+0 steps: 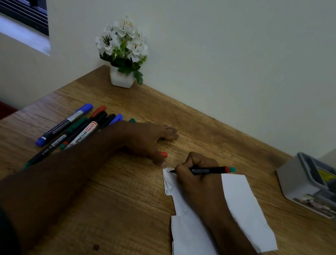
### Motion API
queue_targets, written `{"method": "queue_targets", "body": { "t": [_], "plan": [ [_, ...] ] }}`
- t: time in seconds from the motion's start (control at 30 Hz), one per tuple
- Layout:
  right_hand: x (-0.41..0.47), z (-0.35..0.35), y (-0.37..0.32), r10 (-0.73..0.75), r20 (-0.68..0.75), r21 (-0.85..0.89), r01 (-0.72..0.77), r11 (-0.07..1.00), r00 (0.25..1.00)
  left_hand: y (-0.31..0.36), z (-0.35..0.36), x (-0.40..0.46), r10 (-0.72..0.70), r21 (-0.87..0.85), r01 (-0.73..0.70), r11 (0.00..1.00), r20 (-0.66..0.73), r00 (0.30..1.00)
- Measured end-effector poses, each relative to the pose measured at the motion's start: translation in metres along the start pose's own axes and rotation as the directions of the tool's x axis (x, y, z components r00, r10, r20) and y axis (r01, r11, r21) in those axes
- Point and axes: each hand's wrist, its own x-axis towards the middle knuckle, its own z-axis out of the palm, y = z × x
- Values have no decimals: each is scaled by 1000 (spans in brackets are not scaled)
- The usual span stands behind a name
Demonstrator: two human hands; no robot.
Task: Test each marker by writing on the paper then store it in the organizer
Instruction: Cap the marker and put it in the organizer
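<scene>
A slim black marker (208,171) printed with white "FABER-CASTELL" lettering is gripped in the curled fingers of the right hand (196,177). Its barrel is laid nearly horizontal, the tip pointing toward 9 o'clock and the rear end, banded red and teal, toward 3 o'clock. The tip is set on the upper left corner of the paper (238,207), where faint marks are visible. The paper is a white, creased sheet with irregular notched edges, lying on the wooden table (125,209) at the 4 o'clock side of centre. The left hand (147,139) is laid flat on the table, fingers loosely spread and holding nothing, its thumb just beside the paper's corner. A small red cap (164,154) is seen just beside that hand. A cluster of markers (77,127) with blue, red, green and black caps is laid at 10 o'clock, partly hidden by the left forearm. The grey organizer (301,182) stands at 3 o'clock, well apart from the paper. A pot of white flowers (122,51) stands at 12 o'clock against the wall.
</scene>
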Motion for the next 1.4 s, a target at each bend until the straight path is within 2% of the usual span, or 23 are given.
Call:
{"method": "queue_targets", "body": {
  "t": [0.27, 0.5, 0.7, 0.83, 0.93, 1.4],
  "plan": [
    [0, 2, 1, 11, -13, 27, -11, 1000, 1000, -4, 1, 3, 2, -12, -2, 1000, -2, 1000],
    [1, 2, 3, 33, 37, 37, -35, 999, 999, 0, 0, 0, -17, -23, 17, 1000, 2, 1000],
    [-1, 1, -4, 15, -6, 22, -15, 1000, 1000, 3, -2, -2, -10, -4, 10, 1000, 9, 1000],
    [0, -9, -4, 47, -92, 70, -40, 997, 995, 2, -1, 0, -14, -10, 15, 1000, 16, 1000],
    [-2, -9, -4, 50, -40, -1, -50, 999, 998, -1, 0, 2, -11, -7, 12, 1000, 12, 1000],
    [-4, -5, -10, 39, -5, 22, -39, 999, 999, 2, -1, 1, -10, 3, 10, 1000, 8, 1000]
  ]
}}
